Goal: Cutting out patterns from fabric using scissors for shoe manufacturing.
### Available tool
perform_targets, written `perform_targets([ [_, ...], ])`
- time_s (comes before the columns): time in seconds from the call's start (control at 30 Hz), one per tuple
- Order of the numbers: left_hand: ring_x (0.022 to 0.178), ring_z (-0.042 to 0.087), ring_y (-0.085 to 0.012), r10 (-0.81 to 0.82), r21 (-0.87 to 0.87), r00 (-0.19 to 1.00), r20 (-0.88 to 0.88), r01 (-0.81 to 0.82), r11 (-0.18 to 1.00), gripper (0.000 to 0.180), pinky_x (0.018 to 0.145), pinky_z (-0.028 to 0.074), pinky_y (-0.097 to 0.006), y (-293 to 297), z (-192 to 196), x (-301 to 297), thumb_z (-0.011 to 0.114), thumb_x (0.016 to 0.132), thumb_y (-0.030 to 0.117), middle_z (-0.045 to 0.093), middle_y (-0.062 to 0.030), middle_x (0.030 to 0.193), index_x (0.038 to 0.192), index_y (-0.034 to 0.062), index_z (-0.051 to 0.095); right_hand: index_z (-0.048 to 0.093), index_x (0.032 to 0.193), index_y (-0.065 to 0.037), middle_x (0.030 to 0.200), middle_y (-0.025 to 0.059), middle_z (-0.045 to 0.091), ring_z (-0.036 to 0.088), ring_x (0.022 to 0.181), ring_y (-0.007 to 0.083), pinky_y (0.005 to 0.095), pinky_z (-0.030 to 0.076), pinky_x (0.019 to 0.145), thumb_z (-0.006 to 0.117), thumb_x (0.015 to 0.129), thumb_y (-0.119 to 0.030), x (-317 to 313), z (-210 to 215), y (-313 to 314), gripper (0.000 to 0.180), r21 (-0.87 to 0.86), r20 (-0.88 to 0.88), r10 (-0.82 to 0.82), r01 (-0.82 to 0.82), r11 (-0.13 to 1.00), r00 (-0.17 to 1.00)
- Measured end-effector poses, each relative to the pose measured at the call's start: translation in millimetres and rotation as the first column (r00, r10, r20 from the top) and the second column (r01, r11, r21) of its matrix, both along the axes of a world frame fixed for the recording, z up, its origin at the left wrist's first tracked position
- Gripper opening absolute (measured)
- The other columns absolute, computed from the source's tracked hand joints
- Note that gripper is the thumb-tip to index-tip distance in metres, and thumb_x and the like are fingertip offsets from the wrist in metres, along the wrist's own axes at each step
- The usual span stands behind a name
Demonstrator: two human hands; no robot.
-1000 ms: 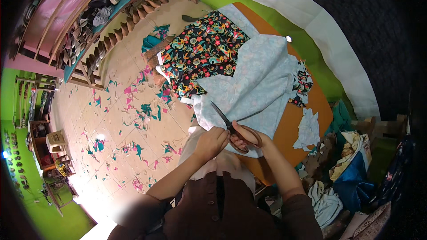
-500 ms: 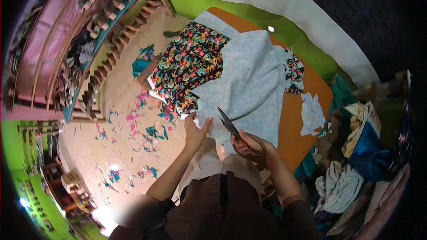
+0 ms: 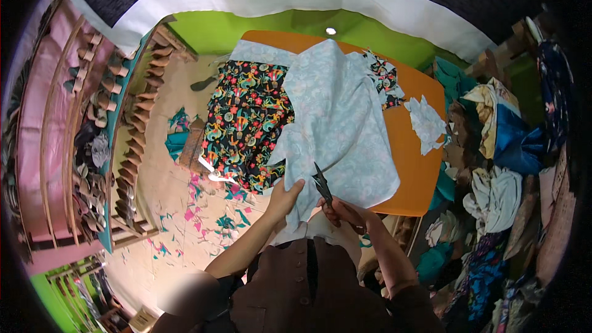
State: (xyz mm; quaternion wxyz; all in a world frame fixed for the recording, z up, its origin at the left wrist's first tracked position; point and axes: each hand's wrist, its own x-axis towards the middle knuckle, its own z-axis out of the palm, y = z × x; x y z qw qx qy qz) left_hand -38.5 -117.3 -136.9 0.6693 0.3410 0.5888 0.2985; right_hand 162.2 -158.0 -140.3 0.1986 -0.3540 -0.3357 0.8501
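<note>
A large pale blue cloth (image 3: 345, 117) with a faint pattern spreads over the orange table in front of me and hangs past its near edge. My left hand (image 3: 285, 198) pinches the near left part of this cloth, thumb on top and fingers partly hidden beneath. My right hand (image 3: 343, 213) is closed round the handles of dark scissors (image 3: 321, 184), their blades pointing up and away, slightly apart, right over the cloth. To the left lies black fabric (image 3: 246, 117) with a colourful floral print, partly under the pale cloth.
The orange table (image 3: 419, 172) also bears cut scraps (image 3: 427, 124) at right. Coloured clippings (image 3: 231, 219) litter the floor at left. Shelves of wooden shoe lasts (image 3: 132, 142) stand beyond. Heaped cloths (image 3: 493, 197) crowd the right side, and a green wall (image 3: 271, 21) closes the back.
My view has turned, so table and shelves sit differently. My left hand now grips the pale cloth's near part, where its fingers were spread before. The scissor blades look closer together.
</note>
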Motion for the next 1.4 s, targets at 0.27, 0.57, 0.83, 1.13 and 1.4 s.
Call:
perform_targets([
  [0.27, 0.088, 0.054, -0.0176, -0.002, 0.109, 1.0, 0.031, -0.001, 0.994, 0.045, 0.078, 0.043, -0.028, 11, -2, -20, 0.061, 0.077, 0.017, 0.056, -0.0111, 0.101, 0.114, -0.0016, 0.043, 0.042, 0.106, -0.008, 0.066, -0.0047, 0.03, 0.033, 0.055, 0.0058, 0.0215, 0.032, 0.05, 0.033, 0.088, -0.051, -34, -2, -13, 0.048, -0.14, -0.096, -0.227, 0.212, 0.967, 0.969],
  [0.57, 0.063, 0.052, -0.0118, -0.033, 0.036, 0.999, -0.025, 0.034, 0.999, 0.025, 0.059, 0.042, -0.026, 18, -7, -26, 0.06, 0.079, 0.022, 0.06, -0.0046, 0.072, 0.082, -0.0022, 0.061, 0.042, 0.099, -0.01, 0.064, -0.0072, 0.029, 0.029, 0.051, 0.0033, 0.0186, 0.029, 0.046, 0.028, 0.087, -0.055, -56, -9, -11, 0.048, -0.225, -0.018, -0.28, 0.268, 0.937, 0.96],
  [0.83, 0.065, 0.055, -0.0136, -0.181, 0.168, 0.945, -0.273, 0.232, 0.958, 0.033, 0.059, 0.043, -0.027, 23, 22, -23, 0.063, 0.075, 0.026, 0.062, -0.0103, 0.073, 0.082, -0.0061, 0.06, 0.044, 0.094, -0.012, 0.063, -0.0081, 0.029, 0.029, 0.05, 0.0021, 0.0151, 0.027, 0.043, 0.033, 0.087, -0.054, -70, -2, -4, 0.044, -0.192, 0.046, -0.326, 0.328, 0.925, 0.944],
  [1.13, 0.062, 0.053, -0.0124, -0.296, 0.097, 0.92, -0.259, 0.329, 0.939, 0.026, 0.058, 0.042, -0.027, 30, 26, -25, 0.063, 0.074, 0.021, 0.062, -0.0077, 0.071, 0.082, -0.0044, 0.062, 0.046, 0.092, -0.009, 0.061, -0.0068, 0.032, 0.028, 0.046, 0.0022, 0.0156, 0.025, 0.038, 0.037, 0.087, -0.051, -67, -6, -7, 0.043, -0.106, 0.079, -0.329, 0.336, 0.936, 0.941],
  [1.4, 0.06, 0.047, -0.0093, -0.324, 0.062, 0.925, -0.198, 0.341, 0.938, 0.029, 0.054, 0.038, -0.024, 27, 22, -22, 0.064, 0.075, 0.026, 0.055, -0.0013, 0.068, 0.079, -0.0027, 0.06, 0.041, 0.075, -0.012, 0.056, -0.0076, 0.03, 0.027, 0.043, 0.0021, 0.0146, 0.023, 0.037, 0.036, 0.082, -0.059, -78, -16, -12, 0.048, -0.203, 0.074, -0.468, 0.473, 0.857, 0.88],
])
